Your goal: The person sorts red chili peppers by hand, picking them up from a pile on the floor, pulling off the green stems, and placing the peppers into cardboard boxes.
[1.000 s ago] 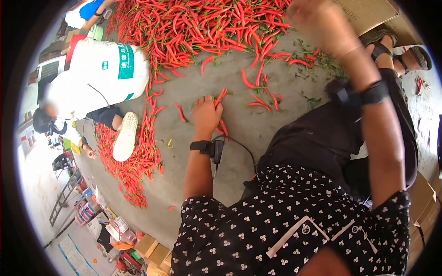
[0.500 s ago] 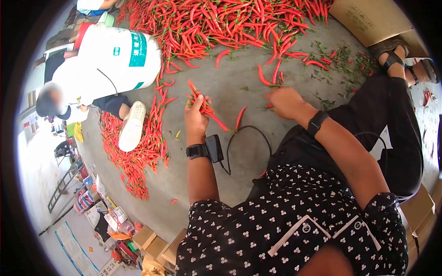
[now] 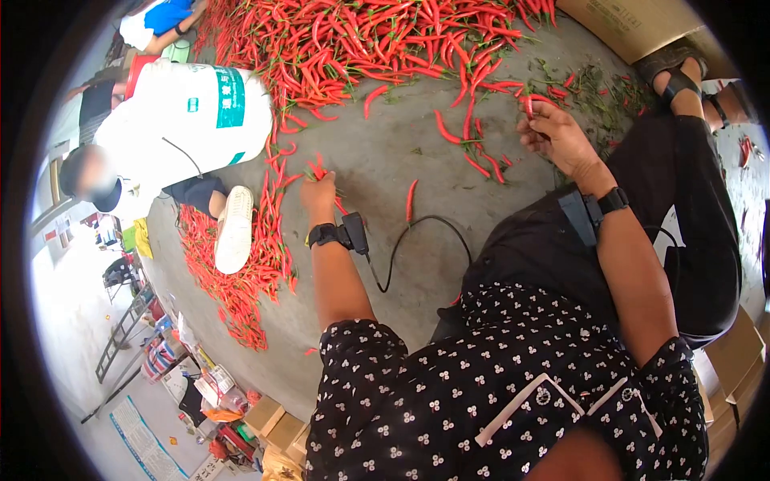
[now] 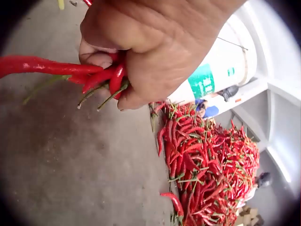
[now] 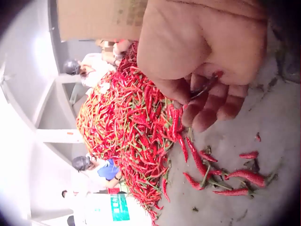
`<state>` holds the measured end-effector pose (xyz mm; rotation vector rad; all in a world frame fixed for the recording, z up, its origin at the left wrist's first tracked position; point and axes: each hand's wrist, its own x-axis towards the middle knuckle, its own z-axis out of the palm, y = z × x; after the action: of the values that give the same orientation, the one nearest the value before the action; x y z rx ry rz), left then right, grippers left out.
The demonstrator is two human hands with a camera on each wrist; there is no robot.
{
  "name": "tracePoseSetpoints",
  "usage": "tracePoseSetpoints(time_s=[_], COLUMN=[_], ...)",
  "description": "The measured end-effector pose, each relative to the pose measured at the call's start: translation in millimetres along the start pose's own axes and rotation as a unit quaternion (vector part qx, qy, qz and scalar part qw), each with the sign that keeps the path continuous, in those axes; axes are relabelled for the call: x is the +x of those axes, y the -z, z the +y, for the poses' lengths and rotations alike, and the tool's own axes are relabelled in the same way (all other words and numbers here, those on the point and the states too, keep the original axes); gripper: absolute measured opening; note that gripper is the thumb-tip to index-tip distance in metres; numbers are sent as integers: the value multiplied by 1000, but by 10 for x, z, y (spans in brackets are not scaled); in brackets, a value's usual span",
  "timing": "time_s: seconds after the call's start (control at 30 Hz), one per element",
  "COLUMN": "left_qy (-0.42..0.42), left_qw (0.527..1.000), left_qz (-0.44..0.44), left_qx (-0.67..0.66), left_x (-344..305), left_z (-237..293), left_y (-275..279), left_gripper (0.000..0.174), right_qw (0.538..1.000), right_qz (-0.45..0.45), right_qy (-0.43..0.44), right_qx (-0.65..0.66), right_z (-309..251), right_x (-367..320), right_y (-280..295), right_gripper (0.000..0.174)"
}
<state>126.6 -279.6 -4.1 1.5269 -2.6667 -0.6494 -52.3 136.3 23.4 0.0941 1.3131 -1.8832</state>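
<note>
The right hand (image 3: 561,144) has moved toward the leaf scraps (image 3: 601,104), fingers pinching a chili (image 3: 528,110); the left hand (image 3: 319,195) grips several chilies (image 4: 116,80).

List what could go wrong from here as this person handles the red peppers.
The left hand grips several peppers at once, so one might slip out. The cable looping from the left wrist could snag as that arm moves. The lone pepper near the cable might get dragged too.

The left hand (image 3: 319,192) is now closer to the smaller chili pile (image 3: 247,293) than a moment ago — and the right hand (image 3: 564,143) is farther from it, nearer the leafy scraps (image 3: 603,111).
</note>
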Motion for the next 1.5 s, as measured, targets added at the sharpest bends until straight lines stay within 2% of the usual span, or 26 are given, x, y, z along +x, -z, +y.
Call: tracePoseSetpoints(time_s=[0.07, 0.1, 0.17, 0.2, 0.27, 0.3, 0.37, 0.4, 0.47, 0.5, 0.53, 0.57, 0.6, 0.67, 0.7, 0.77, 0.9, 1.0, 1.03, 1.07, 1.2, 1.27, 1.3, 1.4, 1.43, 1.5], left_qy=[71, 67, 41, 39, 56, 53, 8, 3, -72, -76, -64, -50, -50, -95, -96, -203, -216, -196, -137, -74, -125, -251, -255, -316, -318, -278], left_qw=[977, 978, 989, 989, 992, 992, 986, 986, 975, 974, 991, 988, 988, 963, 963, 940, 942, 955, 970, 967, 966, 956, 954, 929, 928, 941], left_qz=[21, 18, 85, 84, 77, 75, 4, 3, -31, -32, -85, -137, -137, -244, -244, -225, -189, -185, -199, -210, -206, -150, -152, -108, -108, -181], left_qx=[-199, -196, -115, -112, 80, 82, 164, 165, 210, 211, 84, -45, -43, 63, 64, 156, 175, 124, -1, -127, -92, 40, 42, 157, 159, 64], left_x=[37, -40, -304, -321, -334, -257, -39, -67, -214, -336, -501, -646, -755, -947, -1040, -1199, -1364, -1243, -1204, -1160, -1000, -1140, -1171, -1250, -1210, -1072], left_z=[-24, 68, 299, 301, 311, 229, 19, 85, 329, 499, 687, 814, 872, 958, 940, 869, 1026, 1238, 1410, 1567, 2046, 2317, 2352, 2367, 2323, 2191], left_y=[-32, 23, 194, 195, 206, 171, 64, 60, 105, 132, 156, 137, 81, -40, -117, -245, -211, -251, -261, -300, -620, -648, -694, -794, -826, -861], left_gripper=[23, 23, 27, 27, 29, 29, 27, 27, 28, 28, 28, 28, 28, 28, 28, 26, 27, 28, 29, 30, 35, 41, 41, 40, 40, 38], right_qw=[998, 998, 998, 998, 997, 997, 989, 989, 987, 987, 984, 980, 980, 979, 979, 976, 981, 981, 982, 983, 988, 990, 990, 996, 996, 997], right_qz=[48, 52, 50, 52, 66, 69, 76, 80, 64, 67, 62, 56, 56, 22, 23, 39, 32, 33, 31, 29, 53, 71, 74, 65, 68, 73], right_qy=[-17, -16, 4, 3, -25, -26, -47, -45, -53, -53, -60, -67, -68, -46, -46, -44, -34, -44, -46, -47, -38, -37, -35, -23, -26, -28], right_qx=[-27, -23, -24, -22, -41, -38, -118, -116, -138, -135, -158, -181, -180, -197, -196, -212, -187, -187, -180, -174, -142, -120, -116, -64, -47, -26], right_z=[32, 48, 69, 56, 42, 57, 108, 126, 150, 152, 161, 173, 177, 172, 177, 181, 191, 146, 151, 152, 146, 124, 93, 29, 30, 20], right_x=[-17, -2, 42, 37, 24, 36, 72, 70, 69, 68, 65, 62, 59, 47, 45, 54, 49, 50, 52, 51, 48, 44, 24, -6, -1, -4], right_y=[104, 140, 197, 181, 140, 148, 179, 186, 188, 186, 176, 169, 165, 164, 160, 165, 174, 150, 157, 166, 176, 178, 170, 156, 154, 154], right_gripper=[22, 22, 13, 13, 12, 12, 18, 18, 24, 24, 23, 23, 23, 22, 22, 21, 21, 16, 15, 15, 13, 12, 12, 11, 10, 10])
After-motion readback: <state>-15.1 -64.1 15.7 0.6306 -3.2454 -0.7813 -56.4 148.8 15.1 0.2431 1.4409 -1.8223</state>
